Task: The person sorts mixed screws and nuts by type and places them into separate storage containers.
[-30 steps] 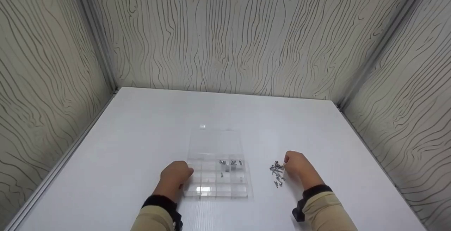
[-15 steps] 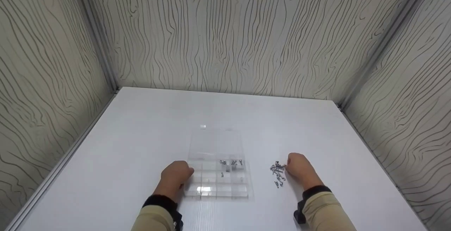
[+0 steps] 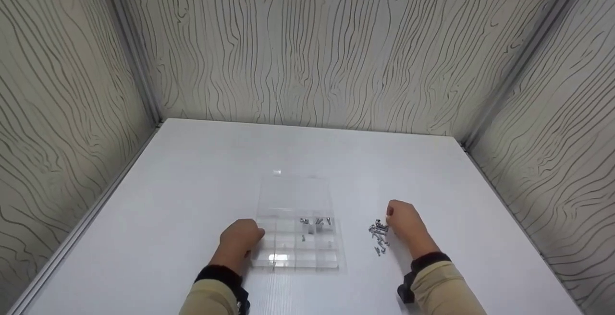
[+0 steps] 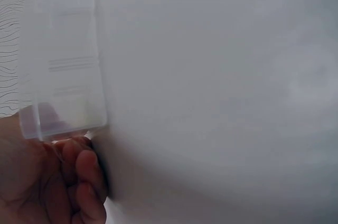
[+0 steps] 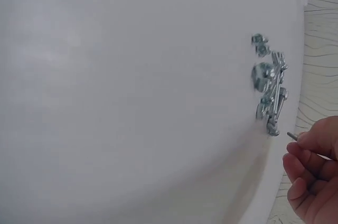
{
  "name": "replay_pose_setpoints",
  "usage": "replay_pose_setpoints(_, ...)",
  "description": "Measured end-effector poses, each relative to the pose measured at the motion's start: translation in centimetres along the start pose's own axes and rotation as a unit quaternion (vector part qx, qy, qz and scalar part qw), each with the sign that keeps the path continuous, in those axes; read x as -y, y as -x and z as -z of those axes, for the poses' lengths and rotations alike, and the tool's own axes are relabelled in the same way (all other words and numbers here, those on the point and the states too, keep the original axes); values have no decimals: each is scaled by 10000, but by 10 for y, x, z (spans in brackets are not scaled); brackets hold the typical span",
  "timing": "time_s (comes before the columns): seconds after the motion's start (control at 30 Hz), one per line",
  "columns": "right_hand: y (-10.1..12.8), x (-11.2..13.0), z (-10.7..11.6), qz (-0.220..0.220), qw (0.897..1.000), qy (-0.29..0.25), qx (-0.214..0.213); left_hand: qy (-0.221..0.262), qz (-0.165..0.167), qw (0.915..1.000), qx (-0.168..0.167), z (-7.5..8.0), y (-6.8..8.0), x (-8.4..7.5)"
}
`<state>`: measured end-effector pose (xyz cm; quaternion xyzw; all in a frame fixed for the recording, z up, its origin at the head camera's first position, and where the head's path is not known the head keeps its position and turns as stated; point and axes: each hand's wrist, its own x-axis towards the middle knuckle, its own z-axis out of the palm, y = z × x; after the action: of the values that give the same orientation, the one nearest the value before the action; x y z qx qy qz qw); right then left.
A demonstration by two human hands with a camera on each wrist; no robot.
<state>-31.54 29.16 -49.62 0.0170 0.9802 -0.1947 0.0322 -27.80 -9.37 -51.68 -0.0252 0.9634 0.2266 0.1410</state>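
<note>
A clear plastic compartment box (image 3: 284, 269) lies on the white table with its lid (image 3: 294, 192) folded back. My left hand (image 3: 240, 237) grips the box's left edge, thumb over the rim; in the left wrist view its fingers (image 4: 87, 168) curl below the box's corner. Several small silver screws (image 3: 318, 221) sit in the right-hand compartments of the back row, and a small piece (image 3: 303, 238) lies in the row in front. Thumb and index finger of my right hand (image 3: 407, 221) pinch a thin screw (image 5: 292, 136), its end jutting out beside a screw pile (image 5: 275, 89).
The loose pile, seen in the head view as scattered screws (image 3: 379, 238), lies on the table (image 3: 423, 171) to the right of the box. Wood-patterned panels (image 3: 307, 51) enclose the table at the back and both sides.
My right hand has risen a little away from the screw pile, toward the far side of the table. The left hand and the box have stayed in place.
</note>
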Motion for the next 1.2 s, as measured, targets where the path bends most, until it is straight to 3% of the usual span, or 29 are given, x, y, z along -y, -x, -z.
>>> replay_pose_setpoints(0.4,12,60,-4,722,9969,-304,-42,-10,-17,10000,27,6,8,-6)
replay_pose_setpoints(0.67,26,91,-13,1655,9847,-389,378,-62,56,10000,38,7,7,-7)
replay_pose_setpoints(0.83,27,102,-19,2203,9748,-219,256,-57,61,10000,-21,6,4,-5)
replay_pose_setpoints(1.2,17,126,-36,2212,9751,-151,78,-83,-9,10000,-15,4,2,-3)
